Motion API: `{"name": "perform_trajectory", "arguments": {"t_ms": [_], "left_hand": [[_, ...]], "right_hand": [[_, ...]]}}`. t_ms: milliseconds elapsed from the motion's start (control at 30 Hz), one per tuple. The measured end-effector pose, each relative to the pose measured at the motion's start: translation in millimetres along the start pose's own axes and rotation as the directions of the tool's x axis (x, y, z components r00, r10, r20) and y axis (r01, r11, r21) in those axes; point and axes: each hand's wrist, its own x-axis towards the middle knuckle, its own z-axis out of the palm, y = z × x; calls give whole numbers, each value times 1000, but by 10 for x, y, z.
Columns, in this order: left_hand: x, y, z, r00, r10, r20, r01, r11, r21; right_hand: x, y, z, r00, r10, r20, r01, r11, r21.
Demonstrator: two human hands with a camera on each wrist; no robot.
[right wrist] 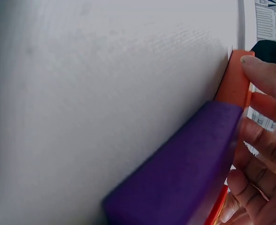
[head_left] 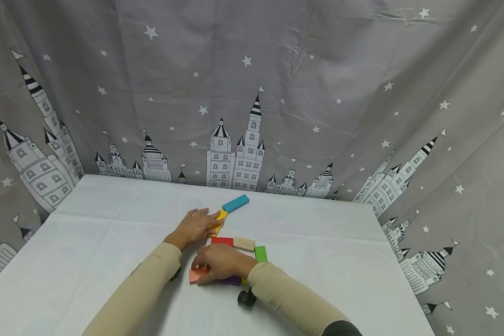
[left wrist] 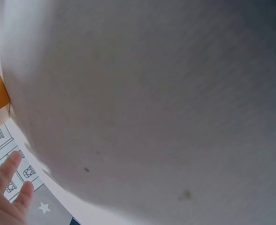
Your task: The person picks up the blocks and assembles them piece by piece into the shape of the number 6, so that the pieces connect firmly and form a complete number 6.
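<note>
My left hand (head_left: 196, 227) pinches a yellow block (head_left: 223, 216) lying aslant at the back of the table, its end meeting a blue block (head_left: 236, 203). In the left wrist view, the two outer fingers (left wrist: 23, 197) spread away from the block. Nearer the front, my right hand (head_left: 221, 261) holds an orange block (head_left: 195, 276) between thumb and fingers. The orange block's end meets a purple block (right wrist: 175, 164) in the right wrist view. Beyond the right hand lie a red block (head_left: 222, 241), a plain wooden block (head_left: 244, 244) and a green block (head_left: 261, 254).
The blocks lie on a white-covered table (head_left: 336, 242). A grey curtain (head_left: 302, 116) printed with castles and stars hangs behind it. A black camera mount (head_left: 247, 297) sits under the right wrist. A yellow piece (head_left: 244, 282) shows partly beside the right sleeve.
</note>
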Motion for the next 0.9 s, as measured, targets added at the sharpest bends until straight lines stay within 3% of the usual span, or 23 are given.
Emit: {"name": "perform_trajectory", "arguments": {"t_ms": [700,900], "left_hand": [[1,-8,-6,1000,3,2,-3,1000,3],[8,-1,-13,1000,-15,19,15,1000,5]], "right_hand": [[37,-9,48,992,107,-73,-104,993,55],[-13,12,21,998,70,-5,-70,996,63]]}}
